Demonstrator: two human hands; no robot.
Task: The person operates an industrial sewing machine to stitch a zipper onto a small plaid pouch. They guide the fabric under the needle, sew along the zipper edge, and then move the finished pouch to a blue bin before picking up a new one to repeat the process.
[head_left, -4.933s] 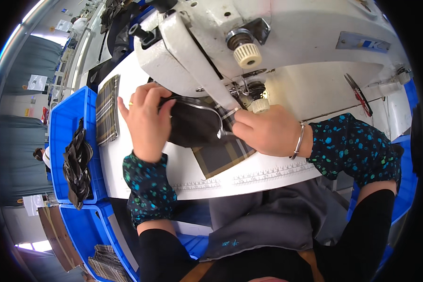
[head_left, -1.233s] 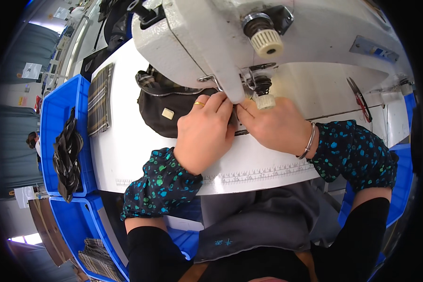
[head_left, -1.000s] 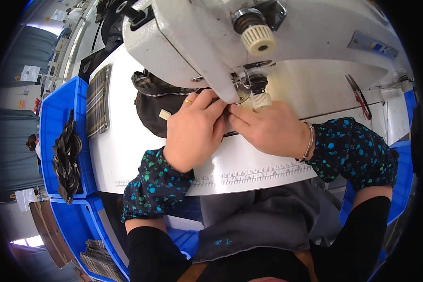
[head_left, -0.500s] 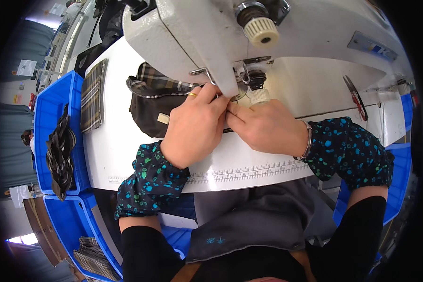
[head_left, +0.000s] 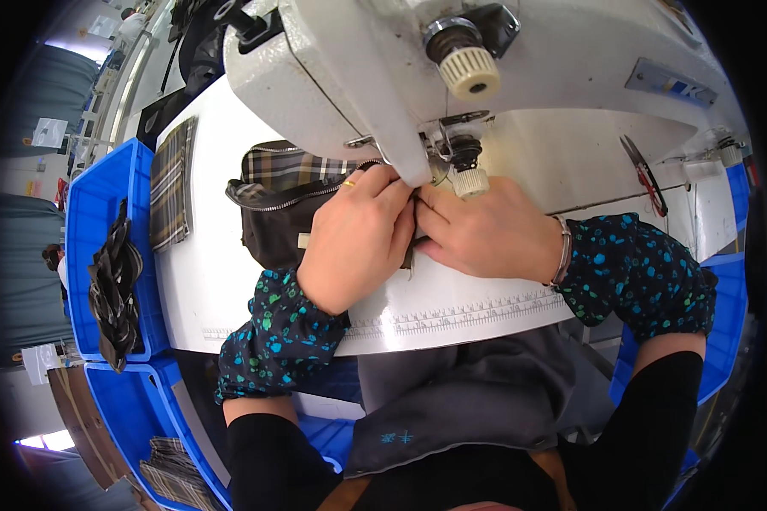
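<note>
A dark brown zippered pouch (head_left: 268, 230) with plaid lining lies on the white table, its right end at the head of a sewing machine (head_left: 358, 51). My left hand (head_left: 358, 240) rests on the pouch beside the machine's head, with thumb and fingers closed on its fabric. Close to it, my right hand (head_left: 496, 230) pinches the pouch's right edge just below a cream knob. The fingertips nearly meet in front of the machine's head, which hides the needle area. A small cream tab (head_left: 303, 241) shows on the pouch next to my left hand.
Black-and-red scissors (head_left: 645, 177) lie at the right. Folded plaid fabric (head_left: 172, 183) sits on the table's left side. A blue bin (head_left: 77, 230) beside it holds dark fabric pieces (head_left: 115, 289); a lower blue bin (head_left: 111, 400) holds plaid pieces. A printed ruler (head_left: 460, 319) runs along the near edge.
The pouch has turned and shifted slightly, showing more plaid lining. A bit of its edge now hangs below my fingertips. Both hands stay near the machine's head, and the whole view has shifted slightly.
</note>
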